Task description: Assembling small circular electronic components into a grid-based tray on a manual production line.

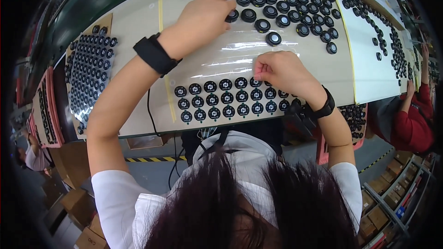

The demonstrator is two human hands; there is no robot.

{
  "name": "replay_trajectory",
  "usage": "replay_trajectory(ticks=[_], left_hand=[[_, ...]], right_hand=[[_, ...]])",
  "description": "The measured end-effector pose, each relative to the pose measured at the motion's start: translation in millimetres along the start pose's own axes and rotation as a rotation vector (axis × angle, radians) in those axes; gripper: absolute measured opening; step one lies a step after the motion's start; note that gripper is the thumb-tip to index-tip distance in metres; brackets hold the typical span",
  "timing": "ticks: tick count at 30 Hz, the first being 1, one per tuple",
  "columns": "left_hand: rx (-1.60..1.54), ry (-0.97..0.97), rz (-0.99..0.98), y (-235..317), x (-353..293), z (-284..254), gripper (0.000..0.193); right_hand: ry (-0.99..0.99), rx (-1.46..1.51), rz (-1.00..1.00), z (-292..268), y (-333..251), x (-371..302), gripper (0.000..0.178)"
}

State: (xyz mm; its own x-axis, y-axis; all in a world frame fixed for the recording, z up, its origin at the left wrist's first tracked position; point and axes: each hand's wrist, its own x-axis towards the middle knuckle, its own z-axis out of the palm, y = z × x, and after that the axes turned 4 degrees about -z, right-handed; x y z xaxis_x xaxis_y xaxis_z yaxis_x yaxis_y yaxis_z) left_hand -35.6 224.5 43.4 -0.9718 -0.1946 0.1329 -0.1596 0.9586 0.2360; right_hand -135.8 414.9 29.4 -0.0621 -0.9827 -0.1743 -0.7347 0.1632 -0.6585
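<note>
Left hand (204, 19) far forward, right hand (284, 70) nearer, its fingers (262, 67) curled

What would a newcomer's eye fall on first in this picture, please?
Probably the many round black pieces scattered over the far side of the table, with the left hand at their edge. Next, perhaps, three rows of white-marked black discs along the near edge, partly hidden by the right hand.
</note>
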Motion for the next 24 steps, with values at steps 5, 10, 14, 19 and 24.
replay_trajectory(ticks=[5,10,14,19,24], left_hand=[[0.119,-0.101,-0.107,5,16,15,0.033],[0.085,-0.103,-0.113,4,21,18,0.034],[-0.71,-0.132,-0.301,-8,2,-6,0.032],[-1.333,0.004,-0.276,32,-27,-52,0.034],[-1.138,0.22,-0.273,48,-44,-67,0.04]], right_hand=[[-0.201,0.103,0.084,-15,3,8,0.006],[-0.335,0.422,0.098,-19,20,6,0.006],[-0.127,0.855,-0.007,-16,19,4,0.005],[0.26,0.966,-0.152,-52,-15,8,0.006],[0.17,1.173,-0.114,-69,-65,26,0.011]])
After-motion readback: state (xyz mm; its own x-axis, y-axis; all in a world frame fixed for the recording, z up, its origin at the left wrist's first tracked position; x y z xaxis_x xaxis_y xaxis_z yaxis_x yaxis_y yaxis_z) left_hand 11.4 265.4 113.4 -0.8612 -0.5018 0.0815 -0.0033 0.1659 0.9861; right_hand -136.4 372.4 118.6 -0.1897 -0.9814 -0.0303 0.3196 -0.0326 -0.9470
